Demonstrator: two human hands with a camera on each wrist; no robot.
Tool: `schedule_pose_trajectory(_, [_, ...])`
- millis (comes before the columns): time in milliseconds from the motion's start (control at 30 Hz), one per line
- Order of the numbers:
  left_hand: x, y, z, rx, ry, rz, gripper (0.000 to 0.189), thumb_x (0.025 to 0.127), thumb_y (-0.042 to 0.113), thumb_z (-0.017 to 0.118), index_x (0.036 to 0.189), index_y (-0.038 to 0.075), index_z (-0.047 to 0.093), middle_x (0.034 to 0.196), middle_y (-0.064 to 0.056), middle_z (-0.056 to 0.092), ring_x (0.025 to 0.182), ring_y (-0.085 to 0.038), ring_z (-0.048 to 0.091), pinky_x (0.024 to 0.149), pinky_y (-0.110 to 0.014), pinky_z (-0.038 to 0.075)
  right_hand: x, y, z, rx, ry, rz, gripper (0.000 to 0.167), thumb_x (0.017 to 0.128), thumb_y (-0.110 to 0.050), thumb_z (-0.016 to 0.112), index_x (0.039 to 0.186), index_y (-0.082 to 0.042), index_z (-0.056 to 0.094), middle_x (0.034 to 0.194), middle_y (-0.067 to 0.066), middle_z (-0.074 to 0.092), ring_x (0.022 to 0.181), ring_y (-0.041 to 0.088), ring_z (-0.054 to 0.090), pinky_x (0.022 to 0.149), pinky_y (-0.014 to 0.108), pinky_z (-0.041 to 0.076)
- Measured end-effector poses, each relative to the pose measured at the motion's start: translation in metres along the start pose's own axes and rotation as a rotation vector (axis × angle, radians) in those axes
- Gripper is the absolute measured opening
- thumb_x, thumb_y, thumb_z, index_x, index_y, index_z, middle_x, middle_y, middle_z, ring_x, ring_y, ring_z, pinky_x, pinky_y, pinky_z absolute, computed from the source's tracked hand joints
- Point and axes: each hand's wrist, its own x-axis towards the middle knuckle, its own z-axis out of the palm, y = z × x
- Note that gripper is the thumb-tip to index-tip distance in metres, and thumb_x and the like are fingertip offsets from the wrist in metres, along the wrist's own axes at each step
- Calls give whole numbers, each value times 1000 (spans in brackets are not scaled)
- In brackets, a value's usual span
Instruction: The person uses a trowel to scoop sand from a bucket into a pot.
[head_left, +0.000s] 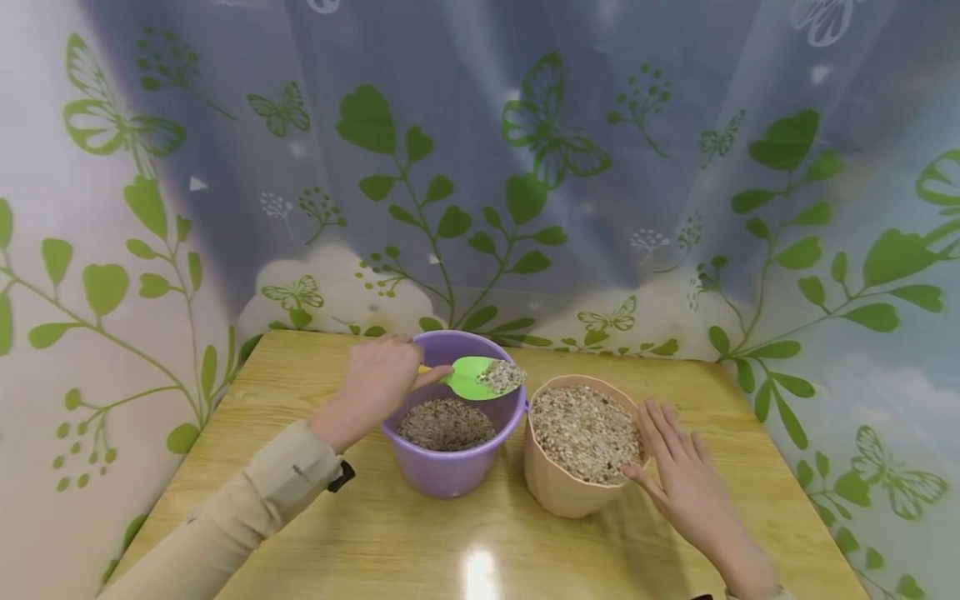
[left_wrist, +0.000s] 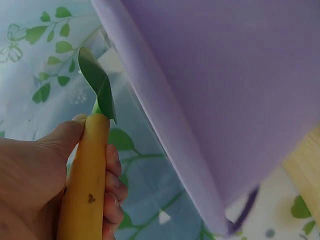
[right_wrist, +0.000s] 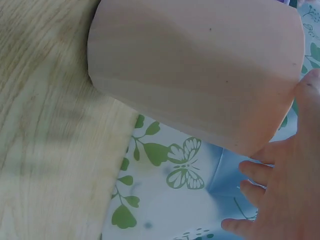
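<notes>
My left hand (head_left: 382, 379) grips the yellow handle (left_wrist: 85, 180) of a small green trowel (head_left: 467, 377), thumb laid along it. Pale, grainy gravel (head_left: 501, 377) lies on the trowel's blade, which is held above the purple bucket (head_left: 450, 475). Inside that bucket is more gravel (head_left: 446, 425), well below the rim. Beside it on the right stands a peach-coloured pot (head_left: 558, 492), filled with gravel (head_left: 585, 433) nearly to its rim. The right hand (head_left: 686, 475) rests against the pot's right rim, fingers extended; the right wrist view shows the pot's side (right_wrist: 200, 75) close to those fingers.
Both containers stand on a light wooden table (head_left: 337, 533). A curtain (head_left: 480, 167) printed with green leaves and butterflies hangs behind the table and along its sides. The purple bucket's handle (left_wrist: 245, 212) shows at its rim in the left wrist view.
</notes>
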Motion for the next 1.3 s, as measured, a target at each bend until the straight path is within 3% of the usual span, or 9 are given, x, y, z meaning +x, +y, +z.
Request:
schedule_pose_trajectory(233, [12,31,-2,37,24,92,60,94,62,60,57,16,49,55,3,47,49,-13,45,42,-26,38,1,0,3,25,-29,30,80,103,-48,54,162,-10,15,169,12,14,154,37,14,117,67,17])
schedule_pose_trajectory(367, [17,51,2,78,50,140,61,93,63,60,57,16,50,62,3,52,56,-12,49,46,-25,42,1,0,2,38,-36,30,81,103,-48,54,162,-10,15,169,12,14,154,38,15,117,67,16])
schedule_pose_trajectory(500, [23,71,5,53,50,184,59,94,61,60,56,17,51,66,3,56,60,-13,52,48,-25,42,1,0,1,42,-44,26,81,103,-48,53,162,-10,14,169,13,14,154,38,15,118,66,16])
schedule_pose_trajectory(600, [25,84,9,54,109,236,57,92,61,63,55,20,48,60,6,48,55,-11,48,45,-24,41,1,0,2,43,-36,18,81,103,-47,54,162,-10,14,168,13,16,153,38,16,117,67,17])
schedule_pose_trajectory(700, [25,97,13,112,196,299,62,89,63,66,52,20,39,54,7,32,50,-8,40,41,-22,37,1,1,2,46,-27,15,81,102,-47,55,162,-10,15,168,14,17,154,36,16,116,66,18])
schedule_pose_trajectory(800, [27,108,16,196,186,325,68,88,66,64,51,19,31,53,6,23,51,-8,32,42,-20,30,0,2,3,50,-25,16,81,103,-47,55,162,-9,15,168,14,18,154,35,16,117,66,18])
schedule_pose_trajectory(933, [31,116,18,261,101,322,70,85,68,64,51,19,29,55,6,24,54,-8,34,47,-21,24,0,2,3,55,-24,13,80,103,-46,55,162,-8,16,167,15,19,154,36,17,117,65,18])
schedule_pose_trajectory(1100, [35,114,11,314,143,368,67,82,66,69,51,22,30,57,5,25,57,-9,46,47,-21,29,0,2,3,54,-24,12,81,103,-46,55,162,-9,15,168,14,18,153,36,17,116,66,19])
schedule_pose_trajectory(1300, [45,111,0,411,130,424,66,84,64,70,55,21,30,59,5,31,58,-11,41,54,-22,27,0,2,3,63,-34,21,81,103,-47,54,162,-9,15,168,13,17,154,34,15,118,64,16])
